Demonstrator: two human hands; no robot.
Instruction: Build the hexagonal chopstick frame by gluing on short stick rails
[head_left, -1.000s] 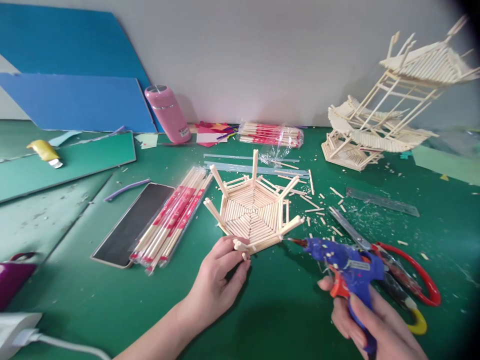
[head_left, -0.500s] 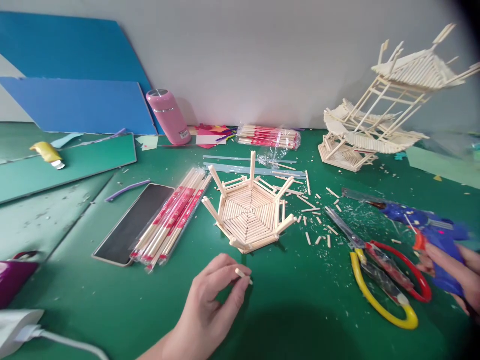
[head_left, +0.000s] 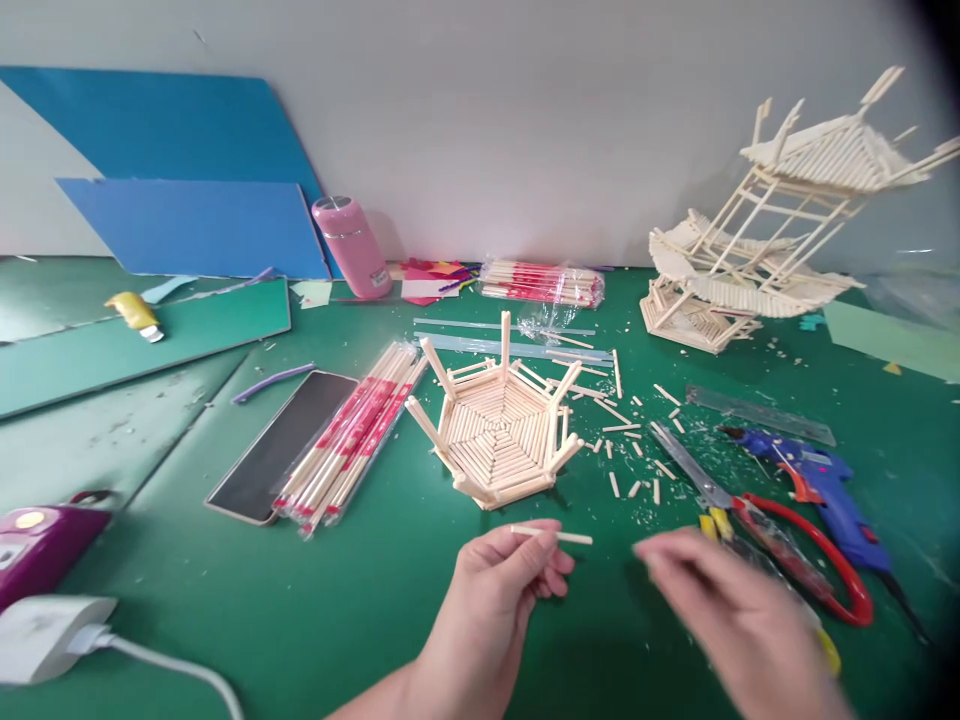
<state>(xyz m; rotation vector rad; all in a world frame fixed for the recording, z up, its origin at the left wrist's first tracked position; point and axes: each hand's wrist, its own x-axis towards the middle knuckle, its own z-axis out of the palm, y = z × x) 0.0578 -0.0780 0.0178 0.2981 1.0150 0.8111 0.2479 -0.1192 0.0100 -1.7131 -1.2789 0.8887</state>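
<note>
Below the stick frame (head_left: 499, 430), the left hand (head_left: 517, 570) pinches a short stick (head_left: 571, 538).

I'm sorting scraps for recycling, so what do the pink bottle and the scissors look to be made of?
Pink bottle: probably painted metal; glossy, with a shiny ring below the lid.
Scissors: blades likely bare metal, greyish with a sheen; handles probably plastic, smooth red and yellow.
</note>
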